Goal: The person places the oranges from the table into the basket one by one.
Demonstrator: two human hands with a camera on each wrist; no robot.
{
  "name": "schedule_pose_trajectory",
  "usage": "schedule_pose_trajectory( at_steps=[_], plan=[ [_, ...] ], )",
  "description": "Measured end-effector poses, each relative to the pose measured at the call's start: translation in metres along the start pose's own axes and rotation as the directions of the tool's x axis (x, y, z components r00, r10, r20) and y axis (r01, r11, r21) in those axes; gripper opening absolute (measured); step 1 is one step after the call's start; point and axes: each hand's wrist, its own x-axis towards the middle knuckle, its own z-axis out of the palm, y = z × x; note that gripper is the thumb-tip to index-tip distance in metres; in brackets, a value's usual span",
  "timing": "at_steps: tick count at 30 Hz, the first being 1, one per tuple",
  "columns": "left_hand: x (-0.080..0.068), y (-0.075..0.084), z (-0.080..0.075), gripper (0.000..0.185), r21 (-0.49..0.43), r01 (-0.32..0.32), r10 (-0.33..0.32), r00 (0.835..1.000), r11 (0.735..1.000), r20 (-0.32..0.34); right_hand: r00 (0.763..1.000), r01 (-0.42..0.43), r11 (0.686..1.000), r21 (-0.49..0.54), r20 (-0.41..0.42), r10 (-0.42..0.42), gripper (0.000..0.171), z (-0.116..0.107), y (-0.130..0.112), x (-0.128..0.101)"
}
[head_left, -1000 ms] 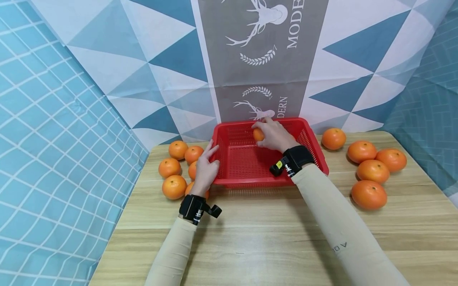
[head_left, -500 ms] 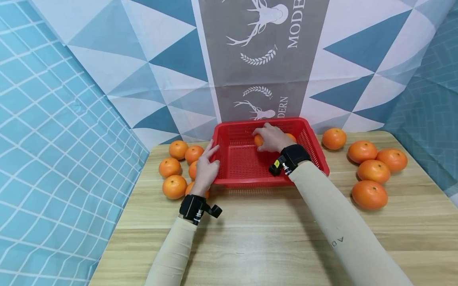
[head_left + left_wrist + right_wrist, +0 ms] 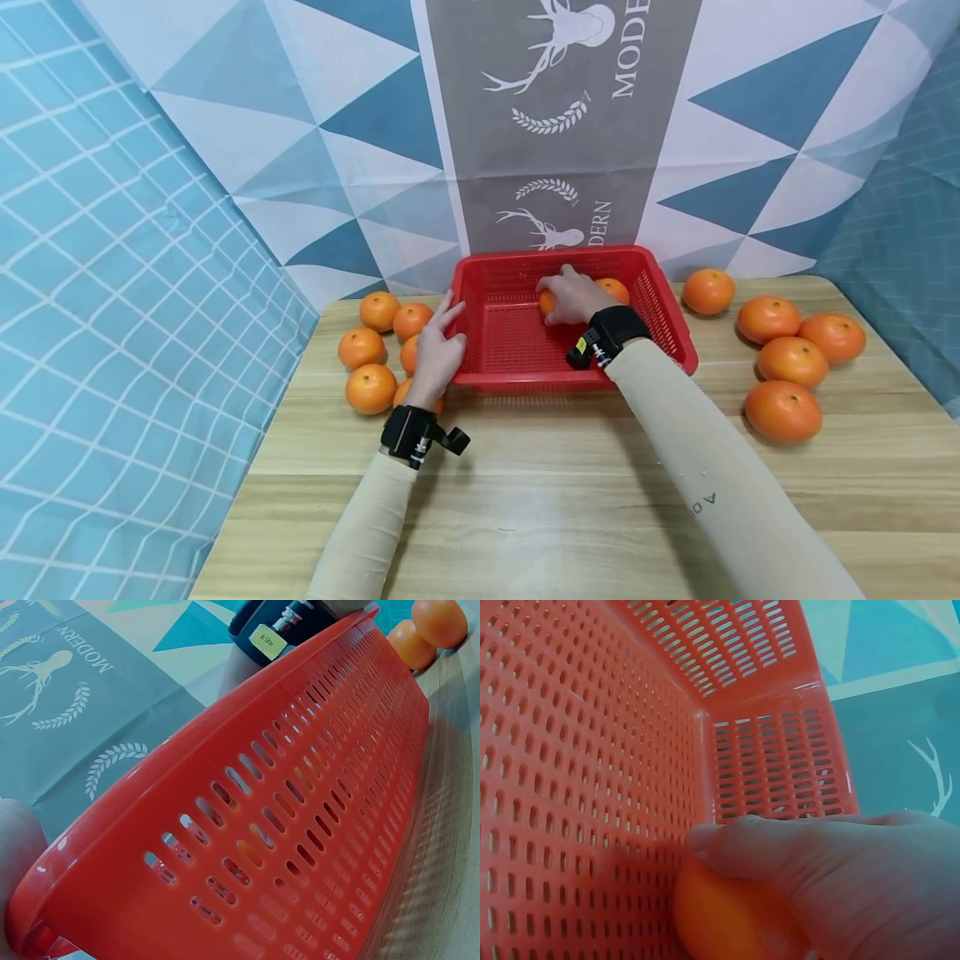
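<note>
A red plastic basket (image 3: 517,378) with slotted walls stands at the back of the wooden table. Inside it, my right hand (image 3: 572,297) holds a mandarin orange (image 3: 547,302) low, close to the basket floor. The right wrist view shows the thumb (image 3: 765,844) lying over this mandarin orange (image 3: 720,915); the other fingers are hidden there. Another mandarin orange (image 3: 612,290) sits in the basket just behind the hand. My left hand (image 3: 438,354) rests at the basket's left rim with its fingers stretched out. Slotted basket wall (image 3: 300,802) fills most of the left wrist view.
Several mandarin oranges (image 3: 371,388) lie on the table left of the basket, some partly behind the left hand. More mandarin oranges (image 3: 783,412) lie to the right. A patterned cloth wall (image 3: 375,125) rises directly behind the basket, and bare wood (image 3: 525,500) spreads in front.
My right hand has lowered the mandarin orange into the basket and shifted slightly. The second mandarin orange behind it has come into sight. The left hand keeps its place at the rim.
</note>
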Motion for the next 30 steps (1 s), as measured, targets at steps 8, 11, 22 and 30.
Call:
schedule_pose_trajectory(
  at_steps=[8,11,22,30],
  plan=[
    [-0.008,0.012,-0.002,0.067,0.017,-0.022,0.022,1.000,1.000,0.005,1.000,-0.023,0.999,-0.036,0.012,0.023,0.067,0.004,-0.002,0.001],
    [-0.016,0.023,-0.002,0.067,0.013,-0.018,0.018,1.000,1.000,0.010,1.000,-0.019,0.999,-0.041,0.014,0.019,0.068,0.004,-0.003,0.001],
    [-0.018,0.027,-0.003,0.067,0.006,-0.005,0.005,1.000,1.000,0.016,1.000,-0.007,0.999,-0.053,-0.008,0.006,0.069,0.006,-0.002,0.004],
    [-0.013,0.020,-0.002,0.066,0.012,-0.013,0.013,1.000,1.000,0.009,1.000,-0.012,0.999,-0.050,-0.009,0.012,0.070,0.007,-0.002,0.002]
  ],
)
